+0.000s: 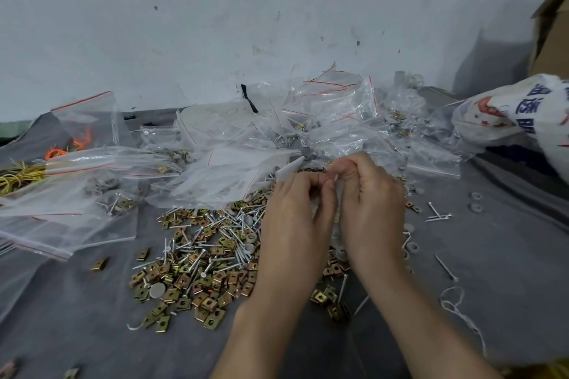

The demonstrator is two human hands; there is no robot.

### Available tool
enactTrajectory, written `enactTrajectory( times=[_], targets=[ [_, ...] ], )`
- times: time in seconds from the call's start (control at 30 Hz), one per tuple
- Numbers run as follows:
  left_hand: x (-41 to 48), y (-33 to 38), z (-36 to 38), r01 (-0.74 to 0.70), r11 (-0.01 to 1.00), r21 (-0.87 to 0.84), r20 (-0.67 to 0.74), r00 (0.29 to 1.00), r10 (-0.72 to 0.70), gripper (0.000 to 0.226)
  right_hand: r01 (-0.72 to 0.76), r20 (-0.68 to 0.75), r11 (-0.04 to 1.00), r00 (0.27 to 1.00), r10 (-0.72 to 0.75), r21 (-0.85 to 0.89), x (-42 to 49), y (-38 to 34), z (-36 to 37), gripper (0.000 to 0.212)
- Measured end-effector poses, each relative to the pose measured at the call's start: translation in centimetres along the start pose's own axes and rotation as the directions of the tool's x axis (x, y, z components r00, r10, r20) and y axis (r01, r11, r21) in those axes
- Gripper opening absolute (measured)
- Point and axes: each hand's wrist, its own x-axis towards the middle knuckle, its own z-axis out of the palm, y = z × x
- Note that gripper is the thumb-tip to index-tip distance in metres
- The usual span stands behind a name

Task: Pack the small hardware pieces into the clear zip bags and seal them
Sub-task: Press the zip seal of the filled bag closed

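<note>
While both hands pinch the top edge of one clear bag [289, 170], the seal looks to me only partly pressed, and this is where trouble can come. The left hand [295, 209] and the right hand [372, 194] meet thumb to thumb, with the fingers curled tight on the strip. The body of the bag hangs between the palms, mostly hidden, so I cannot tell how many pieces are inside. It is held over the right part of the loose pile [200, 261] of brass clips [172, 283], screws [234, 224] and grey washers [251, 241] on the bench [492, 286].

First risk: if the fingers slide along the strip with the two lips not aligned, a gap is left and small pieces will leak out later. Second: a screw point standing upward inside could catch in the zip or pierce the thin film when it is squeezed. Third: if the grip loosens, the bag drops into the pile and its content mixes with the uncounted parts. Also, the heap of bags [323, 120] behind lies very near, so a finished bag thrown there carelessly may slide down onto the pile.
</note>
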Motion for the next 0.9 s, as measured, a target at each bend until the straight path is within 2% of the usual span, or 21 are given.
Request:
enactTrajectory(
  times=[0.27,0.53,0.63,0.73,0.9],
  targets=[
    [-0.5,0.5,-0.5,-0.001,1.000,-0.013,-0.015,1.000,0.001,0.013,-0.055,-0.069,0.997,0.996,0.058,0.053,1.4,-0.2,0.6,0.024],
    [-1.2,0.6,-2.3,-0.101,0.991,0.083,-0.007,0.995,0.101,0.006,-0.072,-0.095,0.995,0.992,0.079,0.074,2.2,0.0,0.6,0.024],
    [-1.4,0.8,-3.0,-0.124,0.986,0.110,-0.008,0.992,0.126,0.015,-0.076,-0.106,0.993,0.991,0.086,0.092,2.4,0.1,0.7,0.026],
    [-1.5,0.8,-3.5,-0.135,0.986,0.103,-0.032,0.990,0.139,0.004,-0.088,-0.110,0.990,0.989,0.101,0.114,2.5,0.0,0.9,0.029],
    [-1.4,0.8,-4.1,-0.142,0.985,0.100,-0.065,0.987,0.149,0.009,-0.140,-0.085,0.971,0.984,0.159,0.194,2.5,-0.4,1.1,0.038]
  ],
)
